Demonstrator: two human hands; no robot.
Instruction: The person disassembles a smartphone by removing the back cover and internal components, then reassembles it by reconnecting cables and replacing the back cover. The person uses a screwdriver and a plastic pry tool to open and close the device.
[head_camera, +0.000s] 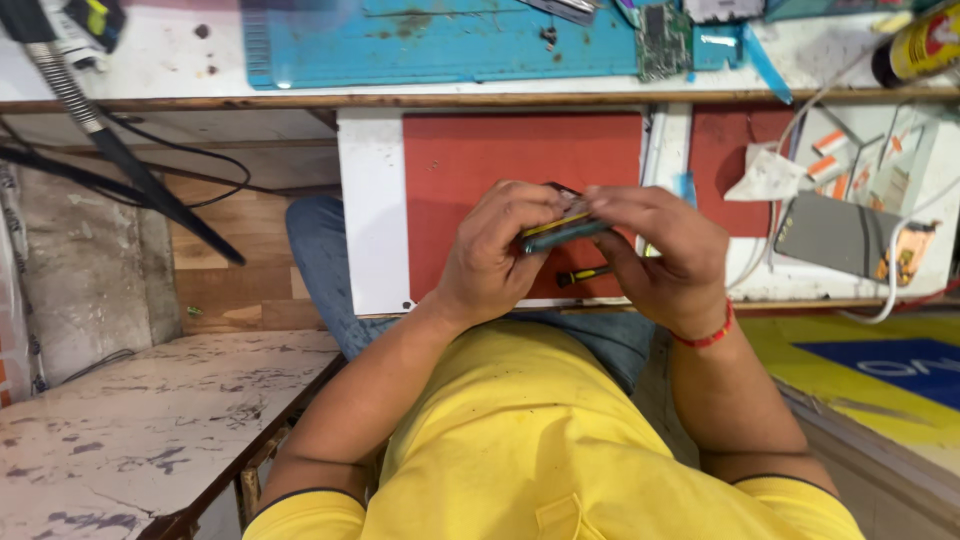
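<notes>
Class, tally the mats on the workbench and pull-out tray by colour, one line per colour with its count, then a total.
Red mats: 2 (a large red mat under the hands, a smaller red mat to its right)
Blue mats: 1 (a blue mat on the upper bench)
Total: 3

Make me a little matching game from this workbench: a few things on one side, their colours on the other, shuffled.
Things:
1. work mat at the top
2. pad under the hands
3. wrist thread
4. phone lying at the right

Colours:
A. grey
B. blue
C. red, thin band
D. red, broad sheet

Pairs: 1-B, 2-D, 3-C, 4-A
</notes>
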